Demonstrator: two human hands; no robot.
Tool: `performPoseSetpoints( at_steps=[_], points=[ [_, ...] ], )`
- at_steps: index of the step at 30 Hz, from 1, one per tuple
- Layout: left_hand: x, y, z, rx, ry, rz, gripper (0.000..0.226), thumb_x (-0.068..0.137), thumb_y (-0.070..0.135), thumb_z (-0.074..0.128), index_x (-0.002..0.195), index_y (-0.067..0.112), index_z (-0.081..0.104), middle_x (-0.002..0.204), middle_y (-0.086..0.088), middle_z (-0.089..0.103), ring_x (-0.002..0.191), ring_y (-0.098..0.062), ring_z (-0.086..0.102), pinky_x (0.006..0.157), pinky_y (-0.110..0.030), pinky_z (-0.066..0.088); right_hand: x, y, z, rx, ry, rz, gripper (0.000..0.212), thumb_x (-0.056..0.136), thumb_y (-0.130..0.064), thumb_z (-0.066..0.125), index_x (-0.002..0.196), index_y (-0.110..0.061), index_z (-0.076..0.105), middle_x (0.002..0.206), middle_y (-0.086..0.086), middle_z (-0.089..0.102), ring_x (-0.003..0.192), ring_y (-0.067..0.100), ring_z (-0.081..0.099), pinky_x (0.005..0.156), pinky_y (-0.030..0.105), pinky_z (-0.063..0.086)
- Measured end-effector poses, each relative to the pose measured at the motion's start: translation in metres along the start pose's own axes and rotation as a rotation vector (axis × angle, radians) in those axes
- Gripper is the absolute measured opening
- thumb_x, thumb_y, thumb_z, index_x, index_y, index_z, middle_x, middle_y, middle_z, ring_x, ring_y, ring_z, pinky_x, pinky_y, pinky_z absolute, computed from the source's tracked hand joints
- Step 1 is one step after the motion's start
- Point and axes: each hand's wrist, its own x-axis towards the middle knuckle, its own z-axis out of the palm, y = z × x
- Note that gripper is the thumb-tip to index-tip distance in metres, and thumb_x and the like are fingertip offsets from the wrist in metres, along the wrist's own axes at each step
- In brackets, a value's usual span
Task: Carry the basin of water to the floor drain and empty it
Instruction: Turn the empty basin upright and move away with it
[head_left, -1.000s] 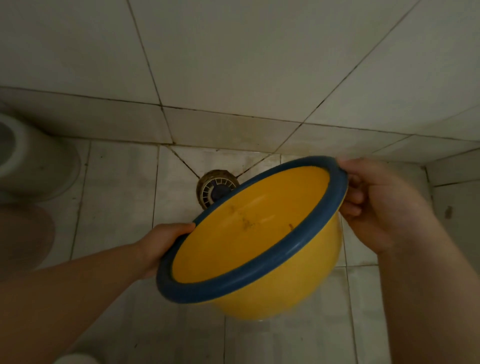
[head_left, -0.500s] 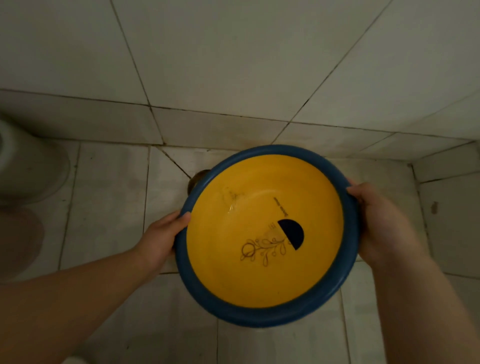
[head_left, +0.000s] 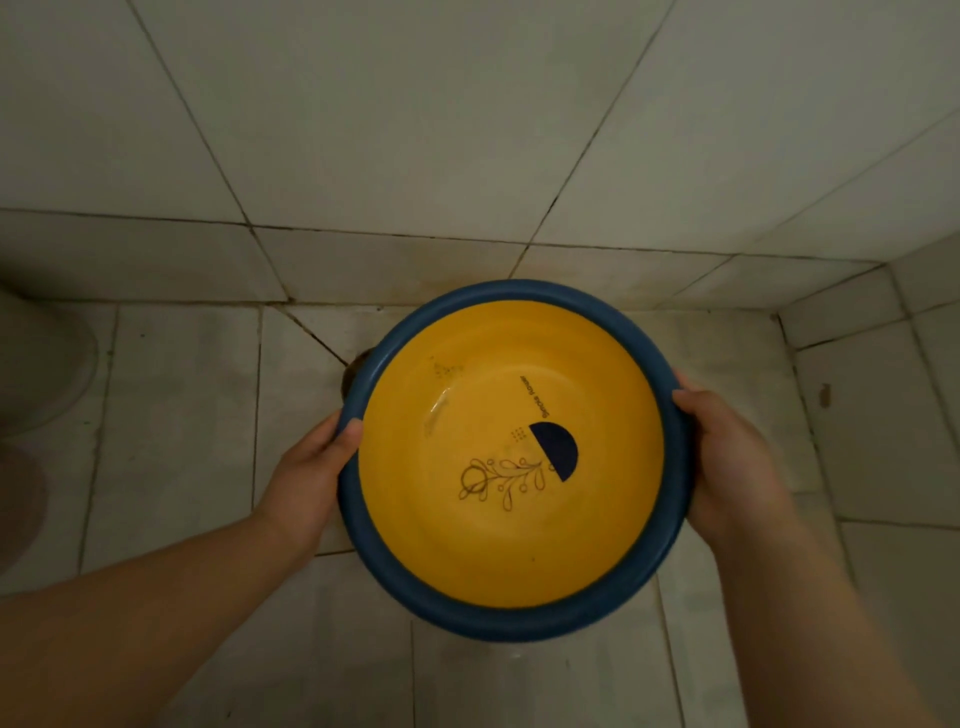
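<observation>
A yellow basin (head_left: 511, 540) with a blue rim is held level above the tiled floor, mouth facing up at me. Its bottom shows a dark half-circle and a leaf drawing; I see no standing water inside, only a small shiny patch. My left hand (head_left: 306, 483) grips the rim on the left, thumb over the edge. My right hand (head_left: 727, 462) grips the rim on the right. The floor drain (head_left: 354, 370) is almost wholly hidden behind the basin's upper left edge; only a dark sliver shows.
A white toilet base (head_left: 41, 364) stands at the far left. Tiled walls (head_left: 467, 130) meet the floor just beyond the basin, with a corner at the right. Pale floor tiles (head_left: 171, 441) with dark grout lie around the drain.
The basin has swung from tilted toward the drain back to level, and it now covers the drain that was visible a second ago. Both hands kept their grip.
</observation>
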Motion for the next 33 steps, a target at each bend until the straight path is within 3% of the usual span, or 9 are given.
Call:
performPoseSetpoints(
  at_steps=[4,10,16,18,21,23,26,29,33],
  points=[
    [0.001,0.003,0.006,0.021,-0.042,-0.002,0.038,0.088,0.039,0.051,0.124,0.030,0.057,0.113,0.004,0.069,0.105,-0.015,0.063,0.090,-0.032,0.047,0.000,0.005,-0.014,0.016,0.049,0.009,0.035,0.091,-0.023,0.041,0.114,-0.024,0.068,0.109,0.008,0.073,0.098,0.025,0.068,0.075,0.035,0.053],
    [-0.003,0.010,0.033,0.018,-0.080,-0.015,0.036,0.090,0.025,0.053,0.126,0.026,0.056,0.113,0.000,0.069,0.103,-0.019,0.064,0.081,-0.030,0.049,-0.004,0.011,-0.043,-0.008,0.174,-0.025,0.032,0.092,-0.023,0.045,0.115,-0.020,0.066,0.108,0.008,0.073,0.096,0.024,0.069,0.079,0.038,0.054],
    [-0.005,0.021,0.065,0.110,-0.131,0.044,0.019,0.089,0.025,0.055,0.102,0.027,0.068,0.103,0.000,0.074,0.100,-0.022,0.067,0.092,-0.040,0.050,-0.005,0.009,-0.084,0.027,0.227,-0.081,0.033,0.091,-0.030,0.050,0.119,-0.022,0.064,0.113,0.007,0.071,0.103,0.026,0.067,0.088,0.045,0.052],
    [-0.004,0.024,0.077,0.114,-0.136,0.062,0.020,0.089,0.026,0.055,0.104,0.025,0.068,0.103,0.000,0.074,0.099,-0.020,0.067,0.091,-0.039,0.050,-0.006,0.007,-0.098,0.055,0.243,-0.104,0.047,0.080,-0.042,0.062,0.122,-0.020,0.062,0.117,0.010,0.069,0.106,0.028,0.065,0.089,0.046,0.052],
    [-0.002,0.030,0.099,0.089,-0.157,0.079,0.020,0.090,0.024,0.053,0.105,0.023,0.067,0.105,-0.001,0.073,0.098,-0.018,0.067,0.089,-0.035,0.050,-0.007,0.011,-0.118,0.059,0.279,-0.127,0.090,0.049,-0.059,0.077,0.127,-0.019,0.058,0.123,0.011,0.065,0.112,0.030,0.062,0.093,0.049,0.049],
    [0.002,0.035,0.116,0.076,-0.169,0.092,0.018,0.090,0.022,0.053,0.102,0.025,0.066,0.106,0.000,0.071,0.098,-0.017,0.066,0.090,-0.034,0.050,-0.008,0.015,-0.128,0.049,0.287,-0.155,0.074,0.064,-0.055,0.072,0.128,-0.020,0.057,0.123,0.008,0.065,0.113,0.028,0.061,0.088,0.043,0.051],
    [0.009,0.039,0.140,0.073,-0.194,0.104,0.018,0.091,0.021,0.051,0.104,0.026,0.064,0.111,0.000,0.069,0.105,-0.020,0.063,0.095,-0.037,0.047,-0.010,0.025,-0.139,0.074,0.317,-0.172,0.036,0.093,-0.025,0.050,0.128,-0.018,0.056,0.118,0.005,0.067,0.105,0.022,0.063,0.074,0.030,0.049],
    [0.016,0.037,0.159,0.073,-0.174,0.106,0.017,0.092,0.021,0.051,0.100,0.029,0.064,0.108,0.002,0.068,0.106,-0.021,0.062,0.098,-0.040,0.046,-0.011,0.036,-0.144,0.092,0.391,-0.158,0.035,0.094,-0.017,0.048,0.128,-0.014,0.056,0.120,0.009,0.066,0.107,0.026,0.063,0.073,0.030,0.050],
    [0.022,0.027,0.181,0.080,-0.143,0.070,0.029,0.092,0.020,0.051,0.120,0.013,0.059,0.117,-0.009,0.065,0.107,-0.026,0.061,0.101,-0.045,0.045,-0.008,0.049,-0.149,0.129,0.447,-0.124,0.036,0.094,-0.006,0.044,0.127,-0.014,0.057,0.119,0.009,0.066,0.107,0.026,0.062,0.075,0.031,0.052]
  ],
)
